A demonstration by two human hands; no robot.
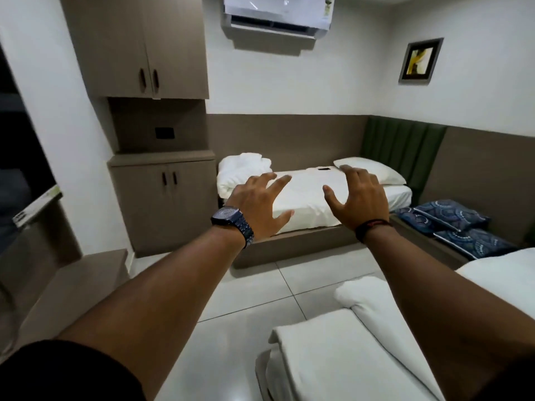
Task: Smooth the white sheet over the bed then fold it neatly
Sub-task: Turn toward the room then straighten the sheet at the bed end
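A single bed [292, 244] stands against the far wall with a white sheet [307, 204] spread over it. A bunched white duvet [240, 172] lies at its left end and a white pillow [373, 170] at its right end. A small dark object [323, 169] rests on the sheet. Both my arms stretch out in mid-air toward that bed. My left hand [254, 204], with a dark watch on the wrist, has its fingers spread and holds nothing. My right hand [359, 195], with a dark band on the wrist, is likewise spread and holds nothing.
Folded white bedding [341, 357] lies on a nearer bed at the lower right. Blue patterned cushions [457, 224] sit on a ledge to the right. Brown cupboards [165, 204] stand left of the far bed. White floor tiles [237, 314] lie between. An air conditioner [278, 13] hangs above.
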